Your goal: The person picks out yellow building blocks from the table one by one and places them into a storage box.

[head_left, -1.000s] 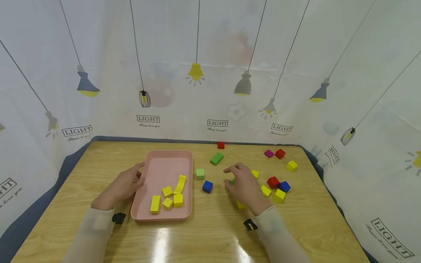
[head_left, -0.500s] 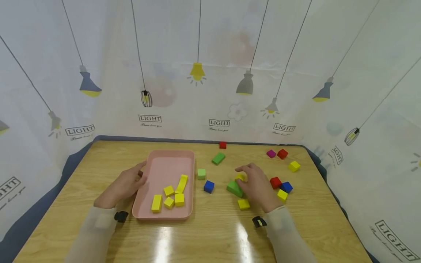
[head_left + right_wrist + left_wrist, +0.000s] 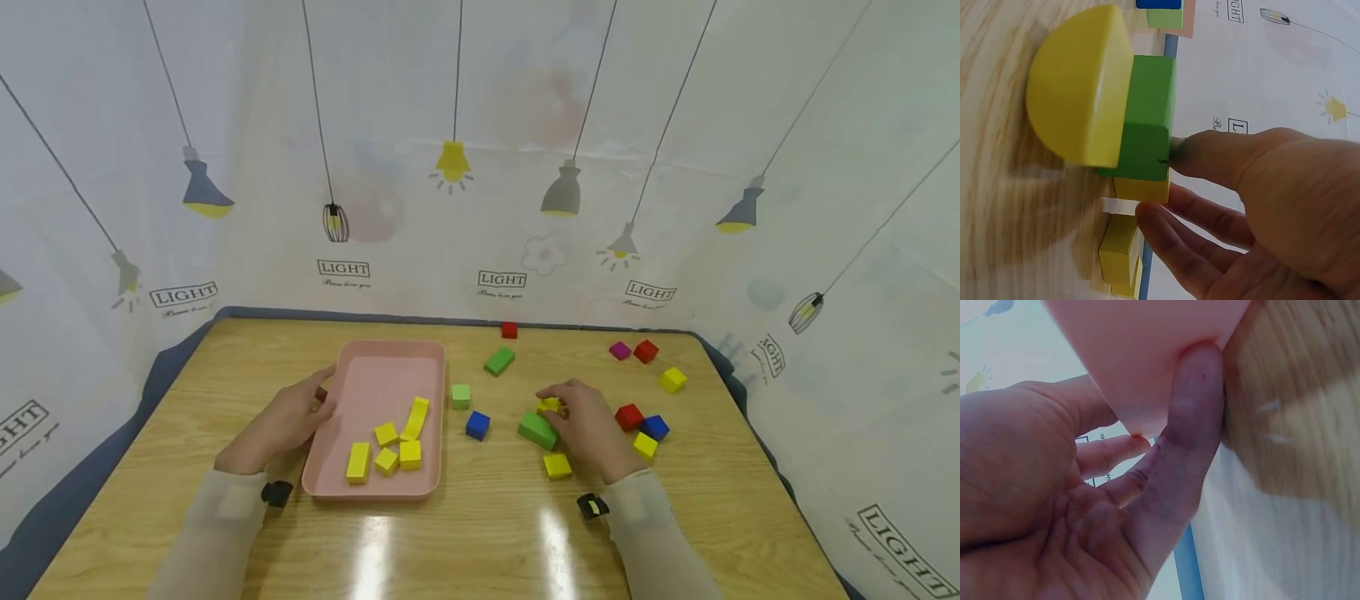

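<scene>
A yellow block (image 3: 548, 406) is set in the gap between the thumb and fingers of the right hand (image 3: 588, 425), low on the wooden table (image 3: 465, 542). The block is flanked by thumb and fingertip, but whether it is pinched cannot be told, as it is partly hidden behind a larger green block (image 3: 537, 431) in the right wrist view. In that view the thumb tip is seen right at the green block's upper edge; whether it is touched cannot be told. The green block is placed just to the near left of the yellow one, and on its near side a half-round yellow piece (image 3: 1079, 94) is seen.

The left side of the pink tray (image 3: 390, 379) is gripped by the left hand (image 3: 292, 417): the thumb is pressed against the outer wall, and a finger is partly hidden behind the tray's edge. Several small yellow pieces (image 3: 409, 455) are gathered in the tray's near half.

A blue cube (image 3: 477, 425) and a light green cube (image 3: 461, 396) are placed between tray and right hand. To that hand's right, a red cube (image 3: 629, 417) is seen beside a second blue cube (image 3: 656, 427).
</scene>
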### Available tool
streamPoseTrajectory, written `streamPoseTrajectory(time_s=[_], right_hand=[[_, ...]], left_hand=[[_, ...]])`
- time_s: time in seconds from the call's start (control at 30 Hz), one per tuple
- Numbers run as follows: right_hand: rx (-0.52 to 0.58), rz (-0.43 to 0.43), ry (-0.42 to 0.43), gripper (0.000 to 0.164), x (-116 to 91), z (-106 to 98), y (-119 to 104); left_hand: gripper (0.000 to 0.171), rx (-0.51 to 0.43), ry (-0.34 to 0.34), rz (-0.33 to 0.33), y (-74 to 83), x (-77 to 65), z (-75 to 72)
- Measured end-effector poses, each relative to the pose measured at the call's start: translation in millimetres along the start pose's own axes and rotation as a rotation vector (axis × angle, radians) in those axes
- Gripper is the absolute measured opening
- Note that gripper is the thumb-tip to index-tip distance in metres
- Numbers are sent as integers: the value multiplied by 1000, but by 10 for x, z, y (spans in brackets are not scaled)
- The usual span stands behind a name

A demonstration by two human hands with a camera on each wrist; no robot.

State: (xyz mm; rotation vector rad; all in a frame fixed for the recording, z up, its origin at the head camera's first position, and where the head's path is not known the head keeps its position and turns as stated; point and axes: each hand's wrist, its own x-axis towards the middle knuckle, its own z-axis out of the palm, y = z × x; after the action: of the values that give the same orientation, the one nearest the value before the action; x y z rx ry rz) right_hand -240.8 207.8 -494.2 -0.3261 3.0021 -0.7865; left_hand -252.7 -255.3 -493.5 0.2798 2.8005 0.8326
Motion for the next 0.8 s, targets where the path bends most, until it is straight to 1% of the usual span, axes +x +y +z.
streamPoseTrajectory(time_s=[0.33,0.8], right_hand=[[1,-32,9,27,17,31,5],[-8,-26,32,26,15,39,-3]], left_hand=[[64,15,9,20,-1,-14,-6],[63,12,16,29,14,-19,-7]])
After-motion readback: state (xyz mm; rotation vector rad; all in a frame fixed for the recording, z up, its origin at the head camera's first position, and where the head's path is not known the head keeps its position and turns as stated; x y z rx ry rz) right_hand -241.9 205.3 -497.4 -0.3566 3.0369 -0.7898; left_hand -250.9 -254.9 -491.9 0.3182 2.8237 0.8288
